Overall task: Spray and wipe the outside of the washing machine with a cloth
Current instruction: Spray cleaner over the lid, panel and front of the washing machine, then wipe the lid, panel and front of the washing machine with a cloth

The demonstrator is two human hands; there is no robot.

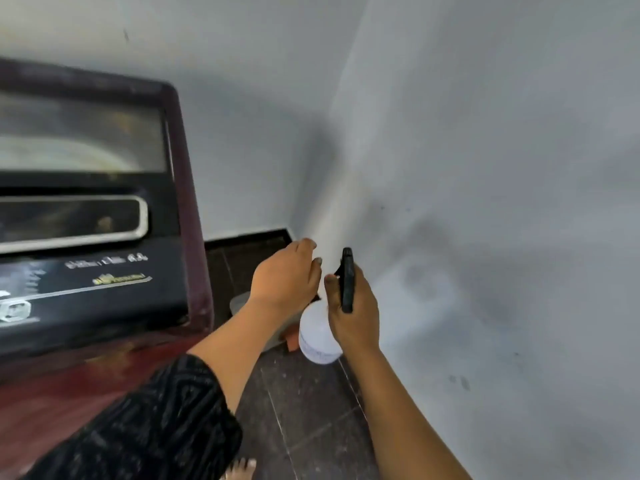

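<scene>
The washing machine (104, 237) fills the left side: a maroon top-loader with a black control panel and a glass lid. My right hand (353, 306) grips the black trigger head of a spray bottle (317, 336) whose white body hangs below it, to the right of the machine's corner. My left hand (285, 277) hovers just left of the spray head with its back to the camera and its fingers loosely bent. Its fingertips are a little apart from the sprayer, and nothing shows in them. No cloth is in view.
Grey walls meet in a corner (332, 188) just behind the hands. The floor is dark tile (304, 410). A grey object (242, 301) and something orange (292, 339) lie on the floor under my left forearm. My bare toes (242, 469) show at the bottom edge.
</scene>
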